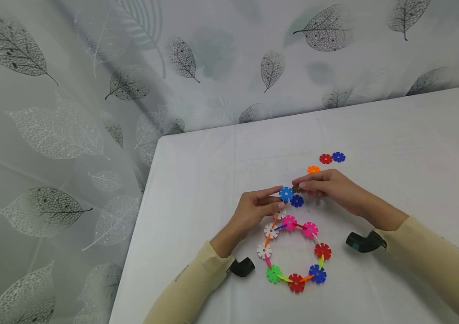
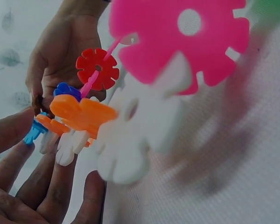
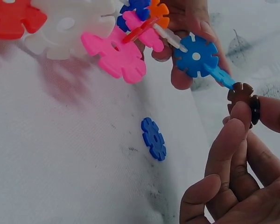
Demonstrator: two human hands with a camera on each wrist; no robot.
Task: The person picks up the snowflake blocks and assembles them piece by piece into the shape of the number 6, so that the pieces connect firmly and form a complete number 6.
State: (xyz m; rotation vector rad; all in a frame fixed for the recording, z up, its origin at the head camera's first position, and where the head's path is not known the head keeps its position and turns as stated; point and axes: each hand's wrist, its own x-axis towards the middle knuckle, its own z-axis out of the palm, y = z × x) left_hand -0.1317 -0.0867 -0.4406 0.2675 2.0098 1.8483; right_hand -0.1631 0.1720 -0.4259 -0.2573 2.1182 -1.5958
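Note:
My left hand (image 1: pixel 255 207) holds a light blue notched disc (image 1: pixel 286 194) at the end of a short tail of joined discs. That tail runs from a ring of linked plastic discs, with a pink disc (image 1: pixel 289 223), a green disc (image 1: pixel 273 273) and a red disc (image 1: pixel 296 283) among them. Between thumb and fingers, my right hand (image 1: pixel 330 186) pinches a brown disc (image 3: pixel 239 95). A smaller light blue piece (image 3: pixel 219 77) spans from the light blue disc to the brown one, and a blackish disc (image 3: pixel 255 110) shows behind the brown. Below the hands lies a dark blue disc (image 3: pixel 154 139).
Beyond my right hand lie an orange disc (image 1: pixel 313 169), a red disc (image 1: pixel 326 159) and a blue disc (image 1: pixel 338 157). Dark wrist devices (image 1: pixel 242 267) sit at both cuffs. The white table (image 1: pixel 197 180) ends at a leaf-patterned curtain (image 1: pixel 213 58).

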